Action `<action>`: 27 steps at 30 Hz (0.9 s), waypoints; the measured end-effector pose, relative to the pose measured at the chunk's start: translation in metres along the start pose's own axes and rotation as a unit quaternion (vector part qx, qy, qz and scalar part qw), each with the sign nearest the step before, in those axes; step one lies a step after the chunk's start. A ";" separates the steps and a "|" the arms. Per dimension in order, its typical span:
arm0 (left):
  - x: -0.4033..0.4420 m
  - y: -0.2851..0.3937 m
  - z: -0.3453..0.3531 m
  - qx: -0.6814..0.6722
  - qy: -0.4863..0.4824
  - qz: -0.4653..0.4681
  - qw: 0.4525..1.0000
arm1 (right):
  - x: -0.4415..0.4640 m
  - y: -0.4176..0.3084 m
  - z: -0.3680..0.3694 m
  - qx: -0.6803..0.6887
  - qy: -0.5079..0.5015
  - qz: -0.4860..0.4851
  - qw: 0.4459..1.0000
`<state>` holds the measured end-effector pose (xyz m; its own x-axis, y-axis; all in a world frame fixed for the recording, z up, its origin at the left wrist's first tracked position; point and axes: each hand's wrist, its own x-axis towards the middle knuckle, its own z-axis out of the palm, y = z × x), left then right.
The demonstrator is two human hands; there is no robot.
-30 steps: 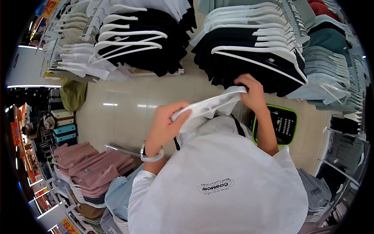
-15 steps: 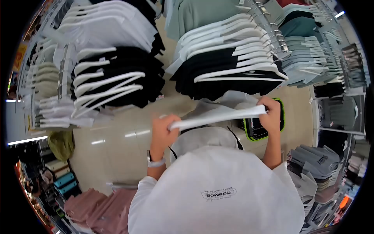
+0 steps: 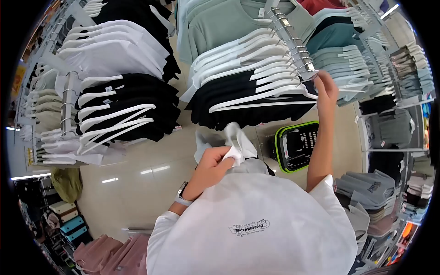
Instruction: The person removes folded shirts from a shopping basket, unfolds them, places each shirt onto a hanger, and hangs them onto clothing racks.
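Bunched white cloth is pinched in my left hand, low in front of my chest. My right hand is raised to the front end of the metal rail, its fingers together near the hook of the front white hanger. What those fingers hold, if anything, is too small to make out. That hanger lies in front of black shirts on the rail.
Left of centre, another rack holds black shirts on white hangers. A black basket with a green rim stands on the floor. Pink shirts hang at the lower left, grey ones at the right.
My right hand has let go of the white cloth and moved up to the rail. The cloth, stretched between both hands before, now hangs bunched from my left hand. The view has shifted nearer the racks.
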<state>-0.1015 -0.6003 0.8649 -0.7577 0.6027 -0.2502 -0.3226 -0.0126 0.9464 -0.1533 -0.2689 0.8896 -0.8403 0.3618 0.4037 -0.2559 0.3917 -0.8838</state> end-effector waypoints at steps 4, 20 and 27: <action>0.008 -0.009 0.014 0.045 0.029 0.065 0.996 | 0.059 0.055 -0.003 -0.055 -0.144 -0.044 0.987; 0.018 -0.015 0.033 0.143 0.220 0.052 0.964 | 0.090 0.043 -0.033 -0.054 -0.120 -0.011 0.991; 0.029 -0.010 0.017 0.225 0.248 0.071 0.940 | 0.031 0.021 -0.156 -0.184 0.145 -0.104 0.967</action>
<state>-0.1105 -0.5688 0.8518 -0.9822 0.1731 -0.0731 -0.0101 0.3403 0.9403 -0.1097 -0.1174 0.9209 -0.6062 0.4442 0.6597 -0.1717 0.7368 -0.6539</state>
